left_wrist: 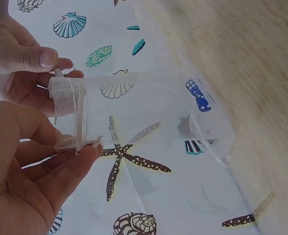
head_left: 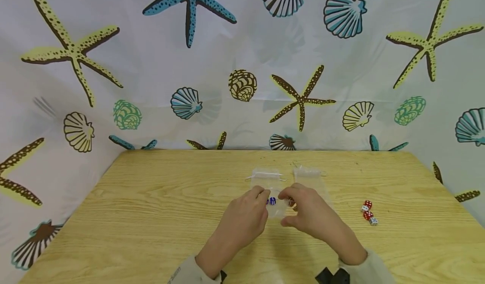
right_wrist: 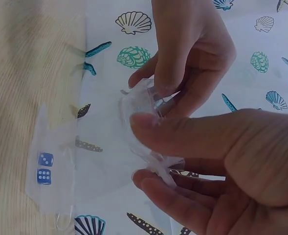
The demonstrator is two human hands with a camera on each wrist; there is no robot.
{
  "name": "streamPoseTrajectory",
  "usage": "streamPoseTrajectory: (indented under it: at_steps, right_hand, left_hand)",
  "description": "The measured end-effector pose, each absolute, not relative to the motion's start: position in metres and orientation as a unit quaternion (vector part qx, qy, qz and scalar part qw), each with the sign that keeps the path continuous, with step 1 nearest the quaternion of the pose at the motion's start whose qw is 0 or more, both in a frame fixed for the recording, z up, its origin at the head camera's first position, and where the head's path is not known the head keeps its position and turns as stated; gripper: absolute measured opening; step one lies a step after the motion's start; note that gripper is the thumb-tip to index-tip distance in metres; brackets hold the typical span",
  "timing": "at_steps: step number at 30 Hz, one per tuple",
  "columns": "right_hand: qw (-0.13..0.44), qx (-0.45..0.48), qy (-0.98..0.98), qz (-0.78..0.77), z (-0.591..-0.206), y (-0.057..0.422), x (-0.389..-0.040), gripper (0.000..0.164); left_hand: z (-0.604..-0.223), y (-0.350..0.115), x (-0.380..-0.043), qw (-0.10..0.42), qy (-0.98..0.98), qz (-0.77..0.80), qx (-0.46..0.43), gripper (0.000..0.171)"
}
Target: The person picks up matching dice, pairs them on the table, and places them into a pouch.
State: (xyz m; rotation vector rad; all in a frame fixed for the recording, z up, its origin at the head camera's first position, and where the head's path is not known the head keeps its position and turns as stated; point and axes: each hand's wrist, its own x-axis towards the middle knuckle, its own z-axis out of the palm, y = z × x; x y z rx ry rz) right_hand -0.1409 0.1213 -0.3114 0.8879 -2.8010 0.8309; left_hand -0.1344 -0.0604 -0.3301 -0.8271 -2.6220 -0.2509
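A sheer white drawstring pouch (left_wrist: pixel 144 105) hangs between my two hands, with blue dice (right_wrist: pixel 44 176) at its bottom. My left hand (head_left: pixel 248 210) pinches one side of the pouch's mouth between thumb and fingers, beside the ribbon. On the opposite side, my right hand (head_left: pixel 312 210) holds the mouth, its thumb (right_wrist: pixel 148 129) on one face and fingertips (right_wrist: pixel 146 181) curled beneath. Gathered fabric and ribbon bunch between the two hands. In the head view, the fingers cover much of the pouch's upper part.
Two more sheer pouches (head_left: pixel 266 174) (head_left: pixel 308 173) lie on the wooden table (head_left: pixel 151 200) beyond my hands. Several red and white dice (head_left: pixel 368 214) sit in a small cluster to the right. A cloth (head_left: pixel 227 120) printed with shells and starfish hangs behind and at the sides.
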Motion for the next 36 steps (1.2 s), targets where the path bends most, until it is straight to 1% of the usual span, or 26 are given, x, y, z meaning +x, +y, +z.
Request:
streamPoseTrajectory:
  at_steps: [4,8,13,19,24,26,30,36]
  right_hand:
    - [0.052,0.305,-0.912,0.269,-0.31,0.124,-0.142,0.03]
    - [0.082,0.311,-0.909,0.265,-0.311,0.124,-0.143,0.021]
    - [0.09,0.284,-0.912,0.284,-0.312,0.126,-0.141,0.022]
    - [0.099,0.256,-0.911,0.309,-0.313,0.127,-0.143,0.022]
    - [0.104,0.229,-0.91,0.329,-0.31,0.126,-0.144,0.02]
    - [0.101,0.223,-0.908,0.34,-0.31,0.126,-0.144,0.02]
    - [0.1,0.218,-0.903,0.357,-0.313,0.128,-0.146,0.022]
    - [0.108,0.196,-0.914,0.338,-0.317,0.133,-0.15,0.015]
  left_hand:
    - [-0.329,-0.063,-0.135,0.177,-0.934,-0.104,-0.294,0.032]
    - [-0.329,-0.065,-0.136,0.188,-0.927,-0.127,-0.297,0.031]
    - [-0.33,-0.067,-0.138,0.208,-0.918,-0.139,-0.307,0.027]
    - [-0.331,-0.071,-0.142,0.226,-0.907,-0.182,-0.306,0.038]
    - [-0.332,-0.073,-0.146,0.227,-0.907,-0.206,-0.29,0.043]
    - [-0.332,-0.074,-0.147,0.225,-0.908,-0.213,-0.283,0.042]
    - [-0.333,-0.076,-0.149,0.215,-0.913,-0.218,-0.27,0.034]
    - [-0.336,-0.078,-0.15,0.205,-0.918,-0.222,-0.259,0.023]
